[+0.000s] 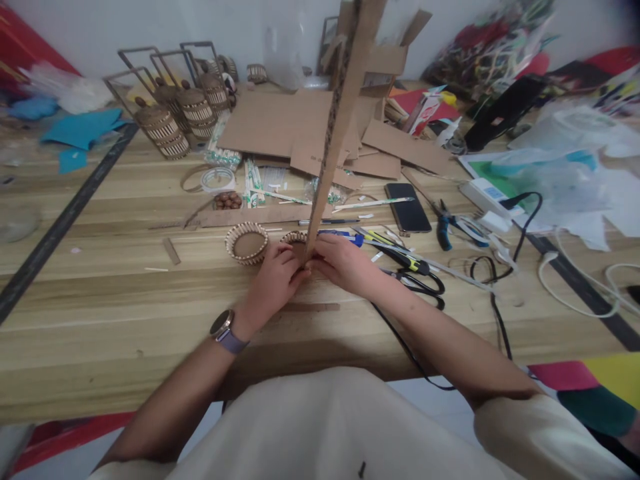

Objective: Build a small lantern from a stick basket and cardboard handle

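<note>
A long strip of corrugated cardboard (pixel 337 127) stands nearly upright on the wooden table (pixel 125 293), rising out of the top of the view. My left hand (pixel 274 280) and my right hand (pixel 340 263) pinch its lower end from either side, fingers closed, fingertips meeting at its base. Just behind my hands lie two small round cardboard baskets with ribbed rims: one (pixel 247 243) in full view to the left, the other (pixel 295 238) partly hidden by the strip and my fingers. A watch (pixel 223 327) is on my left wrist.
Behind lie flat cardboard sheets (pixel 280 123), several wooden lantern-like pieces (pixel 165 130), a tape roll (pixel 217 179) and a bowl of beads (pixel 228 200). To the right are a phone (pixel 407 207), scissors (pixel 423 283), pliers (pixel 443 230), cutters, black and white cables and plastic bags.
</note>
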`<state>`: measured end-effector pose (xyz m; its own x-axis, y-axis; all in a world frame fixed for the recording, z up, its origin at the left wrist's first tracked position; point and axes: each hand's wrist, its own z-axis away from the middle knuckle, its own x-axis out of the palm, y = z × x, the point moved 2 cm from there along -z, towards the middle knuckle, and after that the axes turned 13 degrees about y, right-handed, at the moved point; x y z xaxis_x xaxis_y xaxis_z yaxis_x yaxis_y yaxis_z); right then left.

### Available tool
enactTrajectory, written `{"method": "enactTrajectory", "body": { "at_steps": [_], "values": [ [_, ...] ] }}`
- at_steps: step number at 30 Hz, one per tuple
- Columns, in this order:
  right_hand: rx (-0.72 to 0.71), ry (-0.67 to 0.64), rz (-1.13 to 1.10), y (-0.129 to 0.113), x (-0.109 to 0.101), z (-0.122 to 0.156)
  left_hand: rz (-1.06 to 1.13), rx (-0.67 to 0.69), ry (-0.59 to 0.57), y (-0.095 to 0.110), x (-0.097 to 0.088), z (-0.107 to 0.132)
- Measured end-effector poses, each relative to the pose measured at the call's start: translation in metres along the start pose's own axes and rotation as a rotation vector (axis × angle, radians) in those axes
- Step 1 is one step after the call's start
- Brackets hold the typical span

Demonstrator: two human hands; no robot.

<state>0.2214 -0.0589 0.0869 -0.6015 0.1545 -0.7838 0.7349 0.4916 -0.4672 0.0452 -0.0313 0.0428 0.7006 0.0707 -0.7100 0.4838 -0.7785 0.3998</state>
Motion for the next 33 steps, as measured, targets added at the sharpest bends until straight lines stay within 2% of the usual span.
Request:
{"method": "enactTrajectory", "body": {
  "at_steps": [5,10,21,33],
  "values": [
    [-0.030,0.052,0.058,0.008,0.000,0.008,-0.004,-0.013,-0.015,-0.001,-0.002,0.000],
    [-0.032,0.026,0.156,0.009,0.009,0.011,-0.046,-0.013,-0.024,0.000,-0.004,0.000],
    [-0.045,-0.036,0.107,0.010,0.012,0.003,-0.194,-0.003,-0.088,0.007,-0.005,0.001],
    [-0.062,-0.047,0.085,0.012,0.013,0.001,-0.186,-0.029,-0.116,0.011,-0.001,-0.001]
  ]
}}
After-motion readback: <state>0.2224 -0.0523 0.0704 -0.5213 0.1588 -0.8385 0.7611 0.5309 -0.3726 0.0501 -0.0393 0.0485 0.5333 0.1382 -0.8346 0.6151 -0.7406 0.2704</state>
